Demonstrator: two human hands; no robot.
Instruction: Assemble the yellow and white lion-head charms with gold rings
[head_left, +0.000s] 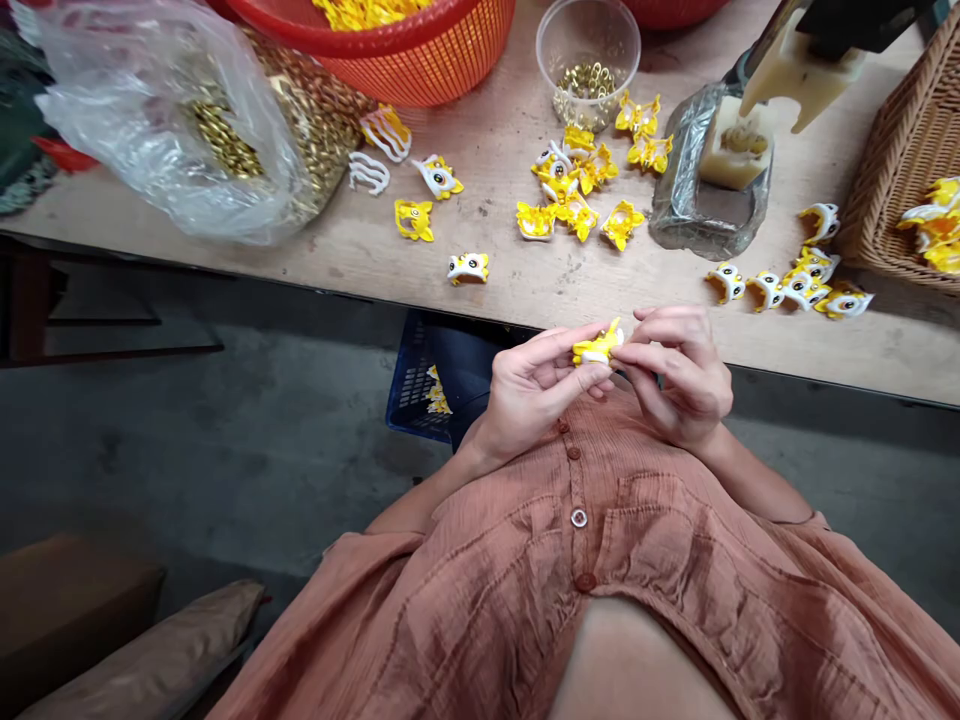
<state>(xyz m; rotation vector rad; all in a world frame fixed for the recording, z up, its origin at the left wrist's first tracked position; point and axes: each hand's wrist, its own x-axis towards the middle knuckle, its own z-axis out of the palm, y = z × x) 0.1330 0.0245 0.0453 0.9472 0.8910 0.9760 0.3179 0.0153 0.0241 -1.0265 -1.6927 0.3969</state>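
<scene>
While the left hand (534, 382) pinches the small yellow-and-white piece (592, 348) between thumb and fingertips, the right hand (681, 372) closes in from the opposite side! That piece sits just ahead of the shirt (510, 560), held off the workbench (525, 290) by its near edge. Look how it lies: long axis nearly crosswise, left to right, rising slightly at the right, with 1 yellow point jutting up toward the bench and white along the side nearest the body. Which end is its front? Too small to tell.

And the hands: the left has its palm partly upward, fingers stretched right behind the piece, thumb along the near side, grip closed on it. Across from it, the right wrist bends inward, fingers curled, thumb and forefinger close together at the piece's right end; whether they grip it, I cannot tell. Both forearms angle in from the sides, and out on the bench lies a cluster of yellow pieces (577, 185) beside a clear tub (556, 50).
</scene>
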